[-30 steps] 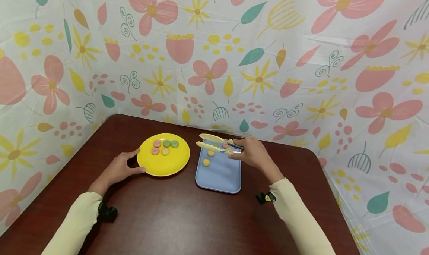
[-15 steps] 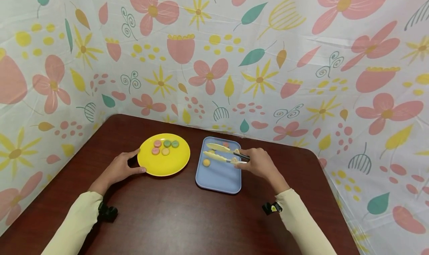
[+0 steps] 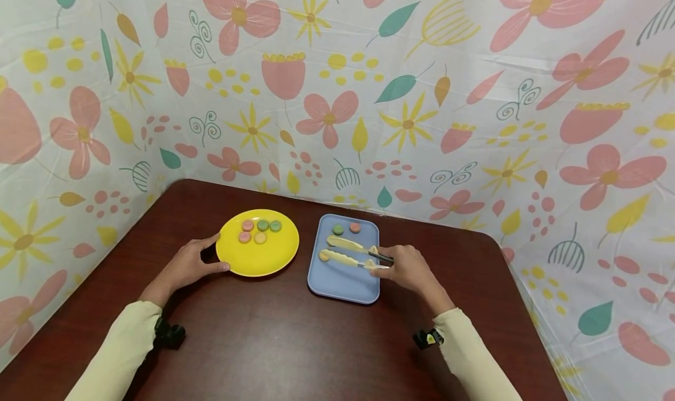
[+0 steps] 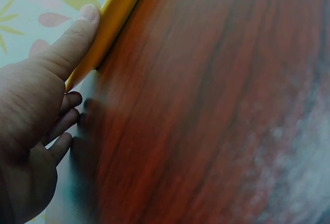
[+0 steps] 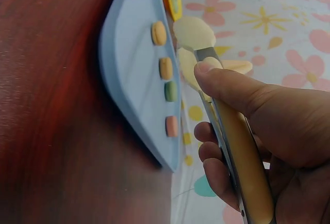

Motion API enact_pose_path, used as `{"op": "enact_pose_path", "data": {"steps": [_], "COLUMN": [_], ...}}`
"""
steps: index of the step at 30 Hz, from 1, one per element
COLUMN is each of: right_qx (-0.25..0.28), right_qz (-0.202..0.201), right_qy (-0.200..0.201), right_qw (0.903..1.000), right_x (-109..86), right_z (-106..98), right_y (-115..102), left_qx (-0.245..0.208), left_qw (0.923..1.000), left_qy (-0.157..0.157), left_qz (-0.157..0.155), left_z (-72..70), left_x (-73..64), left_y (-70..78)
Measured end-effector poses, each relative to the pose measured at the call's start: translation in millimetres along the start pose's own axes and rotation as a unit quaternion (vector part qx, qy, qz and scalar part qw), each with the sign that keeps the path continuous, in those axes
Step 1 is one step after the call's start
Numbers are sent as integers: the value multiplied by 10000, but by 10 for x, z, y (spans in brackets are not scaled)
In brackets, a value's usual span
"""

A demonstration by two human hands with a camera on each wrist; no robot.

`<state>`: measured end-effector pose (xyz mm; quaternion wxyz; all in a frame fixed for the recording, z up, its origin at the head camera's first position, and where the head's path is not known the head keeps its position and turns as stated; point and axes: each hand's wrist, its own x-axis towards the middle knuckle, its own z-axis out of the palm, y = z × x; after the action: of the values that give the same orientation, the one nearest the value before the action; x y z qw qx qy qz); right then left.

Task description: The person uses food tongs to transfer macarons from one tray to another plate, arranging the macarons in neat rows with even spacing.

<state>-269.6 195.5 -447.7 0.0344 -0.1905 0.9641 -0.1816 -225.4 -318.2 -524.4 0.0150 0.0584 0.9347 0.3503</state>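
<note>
My left hand (image 3: 190, 263) rests at the left rim of a round yellow plate (image 3: 263, 259), thumb and forefinger spread along its edge. On the plate lie pink, green and cream macarons (image 3: 261, 238). My right hand (image 3: 410, 267) grips a pair of tongs (image 3: 344, 258) with cream tips, spread apart over a blue tray (image 3: 340, 286). At the tray's back sit a green macaron (image 3: 338, 229) and a pink macaron (image 3: 355, 227). One tan macaron (image 3: 323, 255) is by the nearer tong tip. Another tan macaron (image 5: 165, 68) shows in the right wrist view; the tongs cover it in the head view.
Plate and tray stand apart on a dark brown wooden table (image 3: 274, 342), near its back edge. A floral cloth (image 3: 337, 96) hangs behind and at both sides. Black wrist cameras (image 3: 169, 335) sit on both forearms.
My right hand has drawn the tongs rightward and toward me over the tray. The green and pink macarons at the back now show uncovered. The left hand and plate have stayed put.
</note>
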Motion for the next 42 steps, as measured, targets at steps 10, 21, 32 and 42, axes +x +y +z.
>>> {"op": "enact_pose_path", "data": {"steps": [10,21,32,42], "right_qx": [88,81,37,46], "right_qz": [-2,-36,32,27], "right_qy": [-117,-127,-109,-50], "right_qw": [9999,9999,9999,10000], "right_x": [-30,-25,-12,-23], "right_z": [121,194,223,242], "right_y": [36,50,33,31], "left_qx": [18,-19,12,-6], "left_qw": [10000,10000,10000,10000], "left_qy": [-14,6,-12,-9], "left_qz": [-37,0,-43,-77], "left_z": [8,7,7,2], "left_x": [4,-3,-6,-15], "left_y": [-12,-16,1,-1]}}
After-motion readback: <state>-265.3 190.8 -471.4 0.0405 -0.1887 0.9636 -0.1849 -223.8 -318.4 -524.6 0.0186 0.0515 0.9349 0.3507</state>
